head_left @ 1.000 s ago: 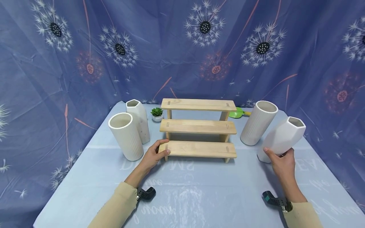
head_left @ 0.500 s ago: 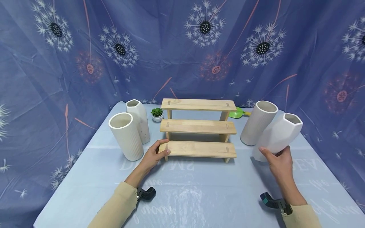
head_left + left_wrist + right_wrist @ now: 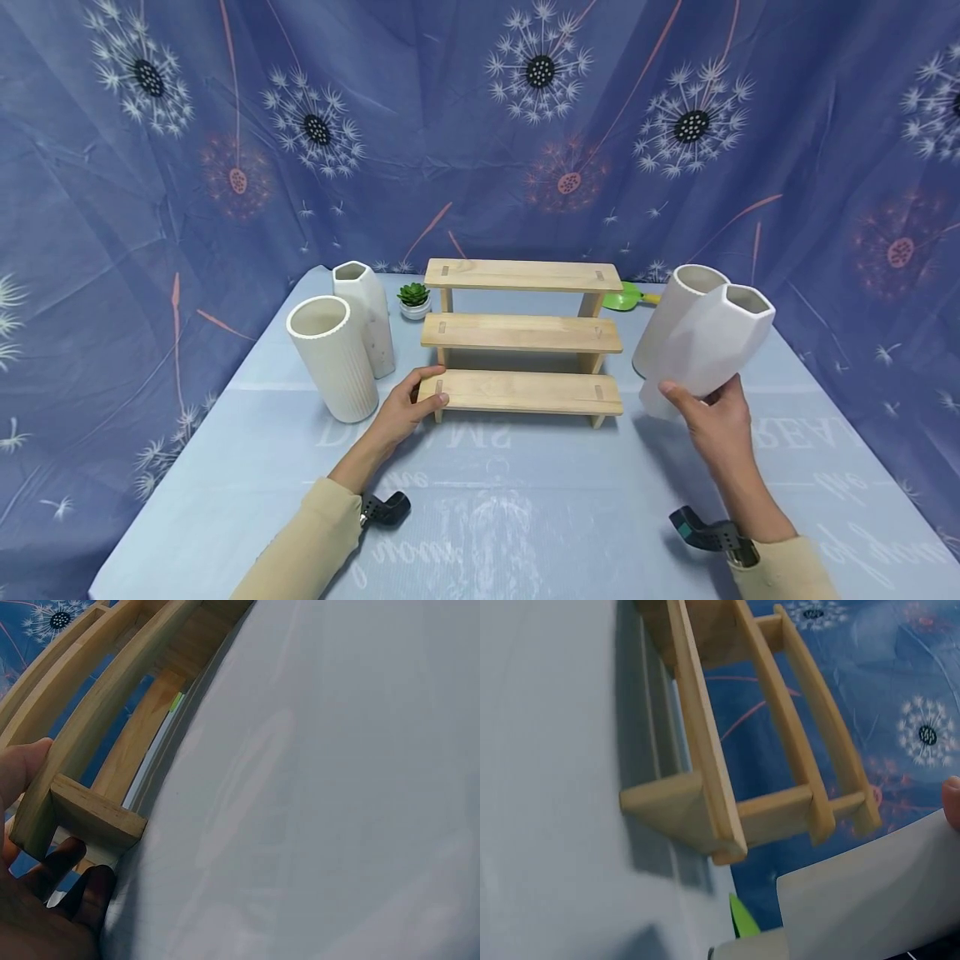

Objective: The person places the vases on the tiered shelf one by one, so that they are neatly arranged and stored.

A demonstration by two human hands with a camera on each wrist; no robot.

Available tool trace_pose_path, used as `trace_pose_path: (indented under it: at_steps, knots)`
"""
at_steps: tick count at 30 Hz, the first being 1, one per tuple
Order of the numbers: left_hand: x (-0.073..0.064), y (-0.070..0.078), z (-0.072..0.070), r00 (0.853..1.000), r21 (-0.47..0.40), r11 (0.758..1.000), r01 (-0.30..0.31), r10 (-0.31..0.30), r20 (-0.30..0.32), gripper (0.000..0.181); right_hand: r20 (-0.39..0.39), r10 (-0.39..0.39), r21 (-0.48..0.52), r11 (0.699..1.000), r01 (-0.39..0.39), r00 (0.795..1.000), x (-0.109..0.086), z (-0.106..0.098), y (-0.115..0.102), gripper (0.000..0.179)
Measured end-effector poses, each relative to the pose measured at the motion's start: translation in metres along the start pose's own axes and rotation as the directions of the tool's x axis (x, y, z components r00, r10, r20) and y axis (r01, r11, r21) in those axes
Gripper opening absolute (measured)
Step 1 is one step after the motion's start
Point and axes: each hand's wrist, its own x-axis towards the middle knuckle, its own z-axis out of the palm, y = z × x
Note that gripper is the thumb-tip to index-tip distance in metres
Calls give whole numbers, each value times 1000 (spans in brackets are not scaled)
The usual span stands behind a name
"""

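Note:
A three-tier wooden display stand (image 3: 521, 391) stands mid-table. My left hand (image 3: 401, 417) grips the left end of its lowest board; in the left wrist view the thumb (image 3: 28, 761) lies on top and fingers curl around beneath. My right hand (image 3: 712, 425) holds a white faceted vase (image 3: 720, 342) low on its body. That vase tilts and appears lifted off the table, partly covering a white ribbed vase (image 3: 660, 333) behind it. In the right wrist view only part of the faceted vase (image 3: 870, 889) and a fingertip show.
At the left stand another ribbed white vase (image 3: 333, 358) and a faceted white vase (image 3: 367, 321). A small potted succulent (image 3: 413, 300) sits left of the stand. Behind its right side lies a green toy-like shovel (image 3: 626, 297). A blue dandelion-print curtain (image 3: 450, 142) hangs behind the table.
My right hand has lifted the faceted vase and moved it leftward, so it now overlaps the ribbed vase. My left hand and the stand have stayed in place.

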Motion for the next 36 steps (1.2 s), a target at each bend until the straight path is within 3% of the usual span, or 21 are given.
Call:
trace_pose_path:
  at_steps: [13, 23, 36]
  knots:
    - [-1, 0, 0, 1000, 7, 1000, 7, -7, -2, 50, 50, -56, 16, 998, 56, 997, -7, 20, -15, 78]
    - [0, 0, 0, 1000, 1, 1000, 4, -4, 3, 50, 96, -103, 92, 991, 95, 990, -8, 36, -22, 81]
    - [-2, 3, 0, 1000, -15, 1000, 17, -17, 7, 51, 159, -98, 152, 986, 74, 982, -8, 56, -29, 85]
